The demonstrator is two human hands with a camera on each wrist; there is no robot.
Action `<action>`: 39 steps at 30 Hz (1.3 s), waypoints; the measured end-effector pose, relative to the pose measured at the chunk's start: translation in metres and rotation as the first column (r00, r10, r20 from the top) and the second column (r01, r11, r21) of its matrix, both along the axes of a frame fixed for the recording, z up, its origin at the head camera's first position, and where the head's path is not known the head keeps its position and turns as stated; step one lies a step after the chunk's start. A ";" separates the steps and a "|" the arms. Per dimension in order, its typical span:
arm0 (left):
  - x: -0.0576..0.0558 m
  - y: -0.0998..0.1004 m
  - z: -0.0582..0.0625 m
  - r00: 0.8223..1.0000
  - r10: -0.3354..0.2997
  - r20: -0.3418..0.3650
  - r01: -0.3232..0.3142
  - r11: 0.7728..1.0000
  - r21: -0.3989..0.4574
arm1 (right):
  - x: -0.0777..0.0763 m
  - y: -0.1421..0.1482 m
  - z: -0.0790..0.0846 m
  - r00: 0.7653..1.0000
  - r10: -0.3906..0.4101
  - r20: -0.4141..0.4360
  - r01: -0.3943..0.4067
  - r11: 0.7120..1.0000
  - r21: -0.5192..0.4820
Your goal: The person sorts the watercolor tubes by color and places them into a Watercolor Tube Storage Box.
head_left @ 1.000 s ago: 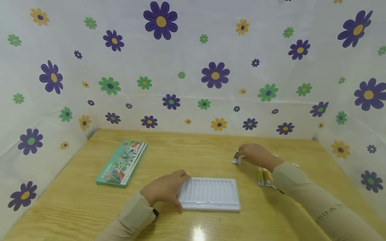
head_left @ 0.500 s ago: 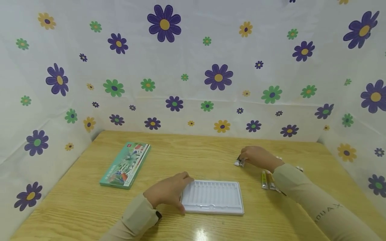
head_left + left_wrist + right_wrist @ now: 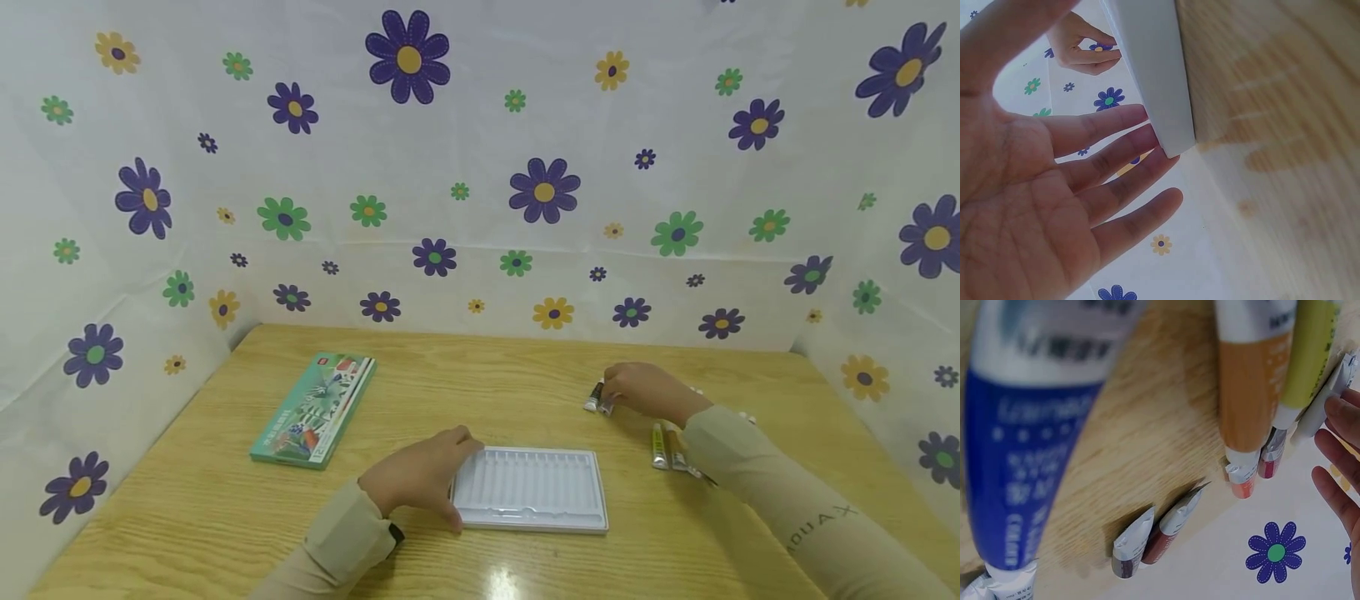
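Note:
A white plastic tray (image 3: 540, 527) with narrow slots lies in front of me. My left hand (image 3: 420, 471) spans its left end, thumb at the near corner and fingers at the far one. In the left wrist view, nearly straight fingertips touch the tray's white side wall (image 3: 1154, 75). Farther right, my right hand (image 3: 645, 392) pinches a pale grey paint tube (image 3: 1325, 403), its fingertips covering one end. A black-labelled paint tube (image 3: 595, 395) lies immediately left of it on the table.
A green illustrated box (image 3: 296, 429) lies at the left. Under the right forearm are a yellow tube (image 3: 659, 446) and an ochre tube (image 3: 677, 450). The right wrist view also shows a blue tube (image 3: 1029, 437) and several others. A flowered cloth (image 3: 480, 167) stands behind the table.
The right hand has shifted slightly right with the grey tube, now lower beside the black one, which shows more. The left hand keeps its place on the tray. The head view has shifted slightly.

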State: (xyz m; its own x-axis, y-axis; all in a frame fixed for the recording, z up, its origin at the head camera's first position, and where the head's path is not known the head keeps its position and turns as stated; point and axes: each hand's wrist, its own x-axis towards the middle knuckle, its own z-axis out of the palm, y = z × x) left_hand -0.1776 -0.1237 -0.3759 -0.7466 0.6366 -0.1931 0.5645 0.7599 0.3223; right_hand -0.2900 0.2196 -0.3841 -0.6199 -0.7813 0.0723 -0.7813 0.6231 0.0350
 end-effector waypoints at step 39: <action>0.000 0.000 -0.001 1.000 -0.001 -0.007 0.001 1.000 -0.011 | 0.001 0.011 -0.003 1.000 0.010 0.006 -0.010 0.998 0.061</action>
State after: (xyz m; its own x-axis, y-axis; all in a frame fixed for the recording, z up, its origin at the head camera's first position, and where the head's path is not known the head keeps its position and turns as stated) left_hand -0.1780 -0.1234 -0.3773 -0.7477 0.6350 -0.1945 0.5674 0.7630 0.3098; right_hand -0.2886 0.2309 -0.3868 -0.6122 -0.7905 0.0204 -0.7879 0.6120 0.0681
